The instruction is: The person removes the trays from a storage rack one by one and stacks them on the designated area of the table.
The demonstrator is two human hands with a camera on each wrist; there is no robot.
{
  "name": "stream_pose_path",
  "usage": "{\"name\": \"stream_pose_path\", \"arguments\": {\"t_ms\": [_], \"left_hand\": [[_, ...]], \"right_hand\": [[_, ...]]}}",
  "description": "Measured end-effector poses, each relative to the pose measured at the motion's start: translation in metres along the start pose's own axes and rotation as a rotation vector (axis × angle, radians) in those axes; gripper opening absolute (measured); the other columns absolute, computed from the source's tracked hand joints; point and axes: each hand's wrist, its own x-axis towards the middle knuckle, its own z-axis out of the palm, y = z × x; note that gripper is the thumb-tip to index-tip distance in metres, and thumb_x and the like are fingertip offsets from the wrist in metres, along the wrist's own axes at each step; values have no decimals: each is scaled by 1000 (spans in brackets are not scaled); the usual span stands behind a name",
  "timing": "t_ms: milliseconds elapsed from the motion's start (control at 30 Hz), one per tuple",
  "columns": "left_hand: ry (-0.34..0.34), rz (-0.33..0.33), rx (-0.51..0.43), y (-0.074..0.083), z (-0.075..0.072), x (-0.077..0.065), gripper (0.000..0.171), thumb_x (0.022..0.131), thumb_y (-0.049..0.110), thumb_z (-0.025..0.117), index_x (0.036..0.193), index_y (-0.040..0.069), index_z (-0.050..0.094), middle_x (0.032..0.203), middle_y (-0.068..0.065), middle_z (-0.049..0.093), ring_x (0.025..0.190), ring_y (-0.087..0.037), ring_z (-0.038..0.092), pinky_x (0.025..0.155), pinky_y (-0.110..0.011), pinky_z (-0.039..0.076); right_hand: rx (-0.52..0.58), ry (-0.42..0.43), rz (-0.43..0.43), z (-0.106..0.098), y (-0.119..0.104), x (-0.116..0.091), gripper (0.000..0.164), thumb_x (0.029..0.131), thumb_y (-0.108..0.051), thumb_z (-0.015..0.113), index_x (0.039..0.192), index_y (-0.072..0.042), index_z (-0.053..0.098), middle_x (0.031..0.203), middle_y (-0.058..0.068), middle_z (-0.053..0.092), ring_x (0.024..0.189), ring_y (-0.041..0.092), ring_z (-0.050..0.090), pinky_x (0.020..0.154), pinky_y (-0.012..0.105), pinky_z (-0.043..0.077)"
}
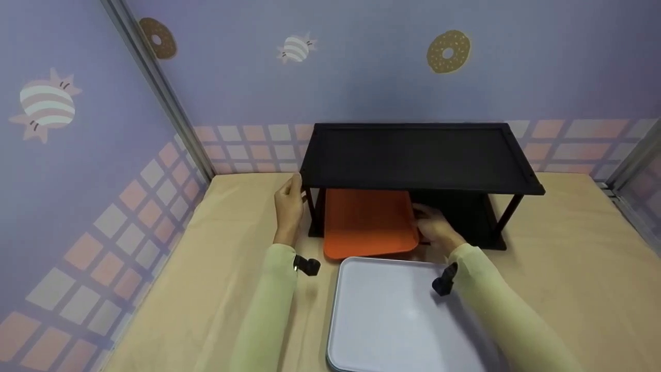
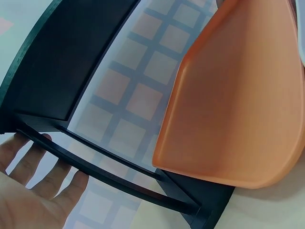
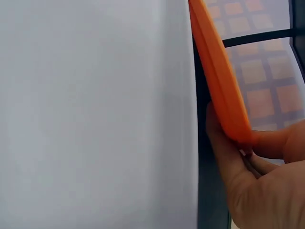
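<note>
An orange tray [image 1: 369, 222] is partly inside the black two-level rack [image 1: 421, 155], its front end jutting out past the lower level. My right hand [image 1: 436, 227] pinches the tray's right edge; in the right wrist view the thumb and fingers lie on either side of the orange rim [image 3: 221, 81]. At the rack's left front corner, my left hand [image 1: 289, 206] holds the upper end of the post [image 2: 109, 179], with fingertips on it in the left wrist view. A pale grey tray [image 1: 403, 315] lies on the table just in front of the orange one.
The rack stands on a beige-covered table [image 1: 583, 279] near the patterned back wall [image 1: 372, 62]. A side wall [image 1: 67, 170] rises at the left. The rack's right front post [image 1: 508, 212] stands to the right of my right hand.
</note>
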Motion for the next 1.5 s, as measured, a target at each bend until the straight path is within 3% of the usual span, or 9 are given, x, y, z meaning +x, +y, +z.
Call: {"name": "stream_pose_path", "arguments": {"t_ms": [133,333,467,567,800,967,1100,1267,1500], "left_hand": [[-1,-3,-6,-1,0,-1,37,108,31,52,78,11,58,141,-17,61,130,-33,60,106,-48,51],[-6,1,-2,-1,-1,-1,39,109,30,51,111,-3,71,146,-17,57,132,-35,58,108,-49,50],[-13,12,1,0,-1,-1,41,109,31,50,87,1,67,146,-17,57,133,-35,58,108,-48,50],[-21,21,11,-1,-1,-2,45,109,32,50,72,8,50,146,-17,57,133,-35,57,107,-48,51],[-6,24,17,-1,-1,0,38,108,32,51,82,8,64,140,-18,62,128,-34,61,105,-48,53],[-3,25,39,-1,-1,1,43,108,32,51,70,11,52,132,-19,66,126,-33,63,103,-48,54],[-4,24,46,-2,-2,2,45,108,32,50,69,11,49,132,-19,66,126,-33,63,102,-47,54],[-8,26,41,-2,-3,2,41,109,32,50,81,4,63,137,-19,64,128,-34,61,104,-47,53],[-38,5,31,-1,-3,0,44,110,34,48,128,-1,67,145,-18,58,133,-34,57,109,-47,50]], "right_hand": [[103,-9,2,0,-2,-3,61,102,-1,50,160,-9,32,155,21,40,109,24,56,80,29,55],[148,14,-17,1,-8,-9,62,100,3,47,160,-10,33,149,19,43,102,21,55,78,27,53],[177,22,-6,-1,-8,-12,63,100,4,45,160,-12,33,150,19,43,103,21,56,80,28,54],[189,28,-8,-5,-7,-15,64,100,5,44,160,-13,32,148,19,44,107,22,55,82,30,54],[167,32,-29,-18,-8,-26,64,100,6,44,160,-12,31,145,19,46,106,21,54,79,27,53],[149,-1,-23,-29,-6,-37,59,105,-3,45,161,-11,28,159,20,36,123,24,52,88,29,54],[150,-9,-44,-37,-1,-44,58,106,-7,49,160,-8,30,154,20,39,104,16,57,79,25,55],[120,-20,-93,-45,4,-53,55,107,-12,51,158,-3,32,155,23,39,107,15,56,79,21,53],[127,-76,-130,-60,8,-69,55,110,-15,46,159,0,27,153,27,39,112,16,60,86,26,57]]}}
